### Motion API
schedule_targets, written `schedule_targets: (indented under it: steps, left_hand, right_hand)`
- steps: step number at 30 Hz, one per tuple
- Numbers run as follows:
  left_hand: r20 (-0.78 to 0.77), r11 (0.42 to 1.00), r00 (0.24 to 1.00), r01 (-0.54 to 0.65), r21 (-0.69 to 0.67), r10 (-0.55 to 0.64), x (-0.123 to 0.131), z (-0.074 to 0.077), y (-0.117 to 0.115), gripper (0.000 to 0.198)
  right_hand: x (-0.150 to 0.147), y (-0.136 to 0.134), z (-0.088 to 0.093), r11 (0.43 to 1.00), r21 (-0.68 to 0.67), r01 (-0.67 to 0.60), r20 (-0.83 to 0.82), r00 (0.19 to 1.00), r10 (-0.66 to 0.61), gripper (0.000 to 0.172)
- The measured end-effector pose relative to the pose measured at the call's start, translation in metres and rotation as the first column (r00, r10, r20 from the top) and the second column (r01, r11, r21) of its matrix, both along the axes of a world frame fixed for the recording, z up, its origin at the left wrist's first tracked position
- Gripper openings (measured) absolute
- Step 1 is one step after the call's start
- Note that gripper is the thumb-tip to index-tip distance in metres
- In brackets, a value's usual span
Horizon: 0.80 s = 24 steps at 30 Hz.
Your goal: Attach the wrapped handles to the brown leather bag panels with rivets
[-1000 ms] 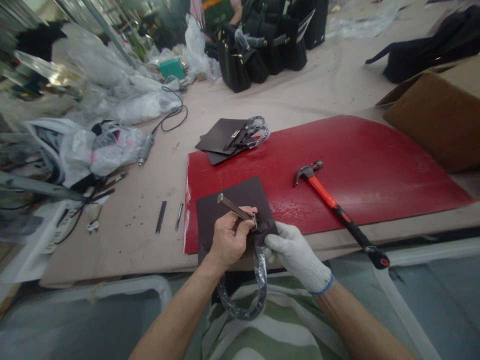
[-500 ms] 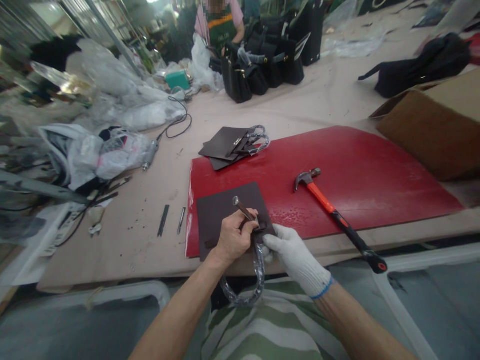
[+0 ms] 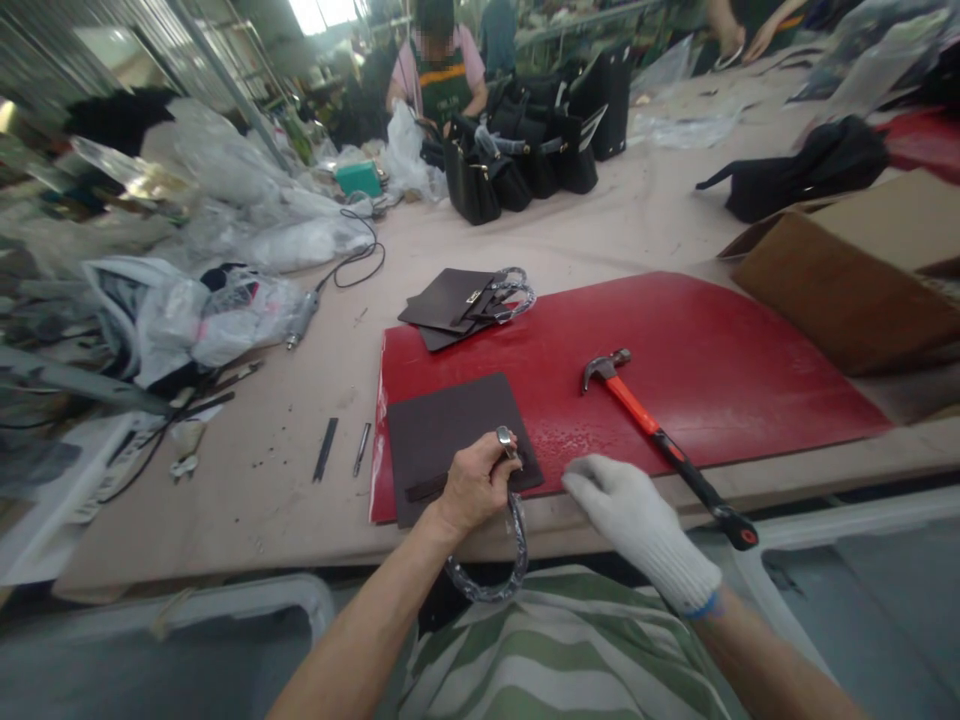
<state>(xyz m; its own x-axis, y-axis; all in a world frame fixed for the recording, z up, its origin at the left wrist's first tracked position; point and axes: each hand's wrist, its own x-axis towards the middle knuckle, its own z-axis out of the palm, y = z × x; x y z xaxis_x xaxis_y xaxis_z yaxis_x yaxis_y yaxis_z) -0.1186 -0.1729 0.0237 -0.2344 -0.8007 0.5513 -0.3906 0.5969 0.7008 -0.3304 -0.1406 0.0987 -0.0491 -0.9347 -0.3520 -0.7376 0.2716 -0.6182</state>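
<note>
My bare left hand pinches a metal punch, its round end up, over the front edge of a dark brown bag panel. A curved handle in clear plastic wrap hangs from that edge towards my lap. My right hand, in a white knit glove, hovers right of the panel, apart from it. Its fingers are loosely bent, and nothing shows in them. Beyond it, a claw hammer with an orange and black grip lies across the red mat, handle end over the table edge.
More brown panels with wrapped handles lie at the mat's back edge. Left of the mat are a dark strip and a thin metal rod. A cardboard box stands right. Black bags and a co-worker are farther back.
My right hand has let go of the panel's edge by the handle and moved right. The punch in my left hand has gone from slanted to more upright. The view has shifted slightly.
</note>
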Motion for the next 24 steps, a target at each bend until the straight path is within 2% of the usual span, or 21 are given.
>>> schedule_targets:
  steps: [2, 4, 6, 8, 12, 15, 16, 18, 19, 20, 21, 22, 24]
  left_hand:
    - [-0.001, 1.000, 1.000, -0.006, -0.010, 0.006, -0.001, 0.001, 0.000, 0.017]
    - [0.004, 1.000, 1.000, -0.010, -0.004, 0.010, -0.002, 0.002, 0.000, 0.017]
    - [0.008, 1.000, 1.000, -0.003, 0.004, 0.003, -0.003, 0.003, 0.000, 0.017]
    - [-0.001, 1.000, 1.000, 0.009, 0.012, -0.009, -0.003, 0.003, -0.001, 0.017]
    - [-0.020, 0.999, 0.999, 0.033, 0.022, -0.033, -0.004, 0.001, -0.001, 0.017]
    - [-0.032, 0.999, 0.999, 0.043, 0.019, -0.042, -0.005, 0.000, -0.001, 0.017]
    - [-0.039, 0.999, 0.998, 0.045, 0.016, -0.044, -0.005, 0.000, -0.001, 0.017]
    - [-0.046, 0.999, 0.998, 0.048, 0.015, -0.047, -0.005, 0.000, -0.001, 0.017]
    - [-0.045, 0.999, 0.998, 0.046, 0.017, -0.045, -0.005, 0.001, -0.001, 0.016]
    - [-0.042, 0.999, 0.998, 0.043, 0.019, -0.042, -0.005, 0.001, -0.001, 0.016]
    - [-0.037, 0.999, 0.999, 0.040, 0.022, -0.039, -0.005, 0.001, -0.001, 0.015]
    - [-0.033, 0.999, 0.999, 0.039, 0.024, -0.038, -0.005, 0.001, 0.000, 0.015]
    - [-0.031, 0.999, 0.999, 0.037, 0.029, -0.036, -0.005, 0.001, 0.000, 0.016]
  right_hand:
    - [-0.025, -0.005, 0.009, 0.978, -0.206, -0.029, -0.341, 0.939, -0.044, 0.032]
    - [-0.048, -0.010, 0.014, 0.944, -0.308, -0.120, -0.613, 0.784, -0.100, 0.046]
    - [-0.067, -0.015, 0.012, 0.943, -0.255, -0.214, -0.785, 0.615, -0.073, 0.048]
    - [-0.079, -0.018, 0.006, 0.967, -0.134, -0.217, -0.839, 0.544, 0.006, 0.036]
    - [-0.092, -0.026, 0.002, 0.992, 0.001, -0.124, -0.773, 0.630, 0.080, 0.032]
    - [-0.094, -0.030, 0.019, 1.000, 0.014, -0.010, -0.640, 0.768, 0.017, 0.018]
    - [-0.092, -0.028, 0.029, 0.999, -0.025, 0.023, -0.540, 0.841, -0.033, 0.014]
    - [-0.081, -0.017, 0.053, 0.986, -0.135, 0.100, -0.195, 0.973, -0.126, 0.016]
    - [-0.073, -0.009, 0.065, 0.973, -0.187, 0.137, 0.000, 0.990, -0.139, 0.023]
    - [-0.065, 0.000, 0.076, 0.965, -0.204, 0.164, 0.192, 0.973, -0.125, 0.034]
    - [-0.056, 0.009, 0.085, 0.956, -0.239, 0.168, 0.315, 0.945, -0.087, 0.039]
    - [-0.049, 0.017, 0.091, 0.946, -0.290, 0.148, 0.321, 0.946, -0.049, 0.040]
    - [-0.038, 0.028, 0.095, 0.919, -0.394, 0.023, 0.157, 0.987, 0.042, 0.042]
